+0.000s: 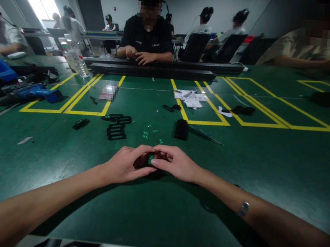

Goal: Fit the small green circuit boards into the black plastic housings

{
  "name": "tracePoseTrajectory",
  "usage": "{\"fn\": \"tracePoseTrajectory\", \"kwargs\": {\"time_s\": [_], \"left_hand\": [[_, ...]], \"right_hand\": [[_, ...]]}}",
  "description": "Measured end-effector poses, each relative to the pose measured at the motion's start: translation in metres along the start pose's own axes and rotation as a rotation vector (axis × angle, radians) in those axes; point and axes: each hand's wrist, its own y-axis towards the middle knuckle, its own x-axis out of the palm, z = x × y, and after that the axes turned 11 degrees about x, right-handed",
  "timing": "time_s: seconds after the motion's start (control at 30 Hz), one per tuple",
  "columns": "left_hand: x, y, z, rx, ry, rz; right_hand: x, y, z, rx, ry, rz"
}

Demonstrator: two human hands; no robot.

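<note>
Between my two hands, low over the green table, is a small black frame with a green piece (pixel 151 159) inside it. My left hand (pixel 128 163) curls round its left side, fingertips at the top and thumb beneath. From the right, my right hand (pixel 175 164) pinches it, thumb against the green piece. Much of the frame is hidden by fingers. Just beyond lie several small clear-green pieces (pixel 146 134). Black rectangular frames (pixel 117 131) lie to their left, and a stack of black parts (pixel 181 129) stands to their right beside a screwdriver (pixel 206 135).
A lone black part (pixel 81 123) lies left of the frames. White paper scraps (pixel 191 98) rest inside yellow tape lines (pixel 150 119) farther back. Blue tools (pixel 44 93), plastic bottles (pixel 81 65) and a long black bar (pixel 152 72) are beyond. A person (pixel 148 31) sits opposite.
</note>
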Motion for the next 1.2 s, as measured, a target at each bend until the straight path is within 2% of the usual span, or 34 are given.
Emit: {"fn": "tracePoseTrajectory", "kwargs": {"time_s": [0.5, 1.2], "left_hand": [[0.0072, 0.0033, -0.0025, 0.039, 0.069, 0.009], [0.0032, 0.0013, -0.0016, 0.081, 0.024, 0.037]], "right_hand": [[-0.0009, 0.0025, 0.0002, -0.013, -0.057, 0.019], [-0.0012, 0.0033, -0.0026, 0.011, 0.002, -0.013]]}}
